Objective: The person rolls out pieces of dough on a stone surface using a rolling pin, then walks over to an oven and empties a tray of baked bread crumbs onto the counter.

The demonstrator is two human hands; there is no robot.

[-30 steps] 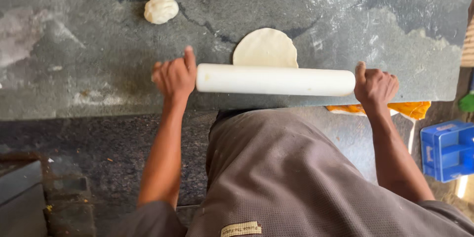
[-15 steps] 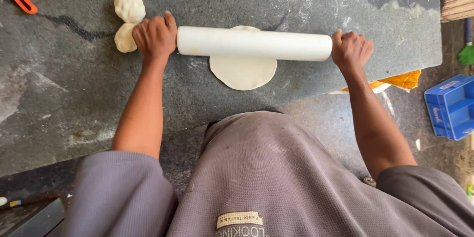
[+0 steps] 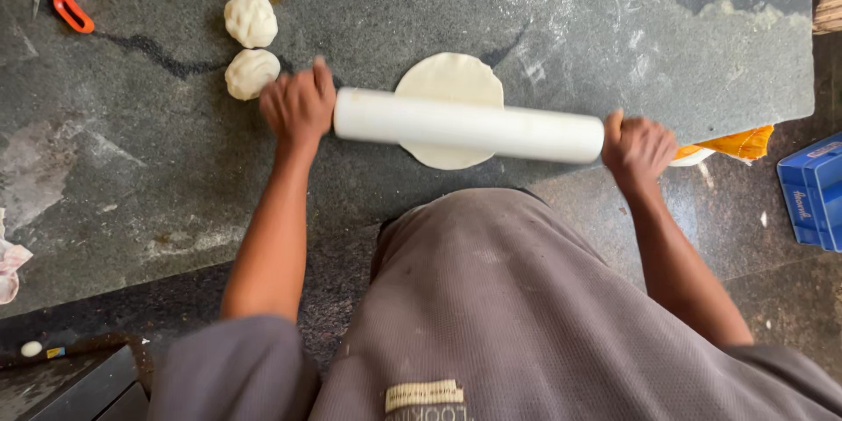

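Left hand (image 3: 296, 108) and right hand (image 3: 638, 146) on rolling pin (image 3: 468, 125) (floured grey stone counter (image 3: 368, 0)).

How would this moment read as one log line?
left hand | right hand | gripping rolling pin ends | pin across dough disc

Wide bare tabletop (image 3: 614, 44) lies beyond the rolling pin (image 3: 469, 125), floury and open out to the far right corner. To the left, two dough balls (image 3: 251, 19) sit just beside the left hand (image 3: 298, 107), crowding that side. An orange-handled tool (image 3: 70, 7) lies at the far left edge. Near-left tabletop lies open.
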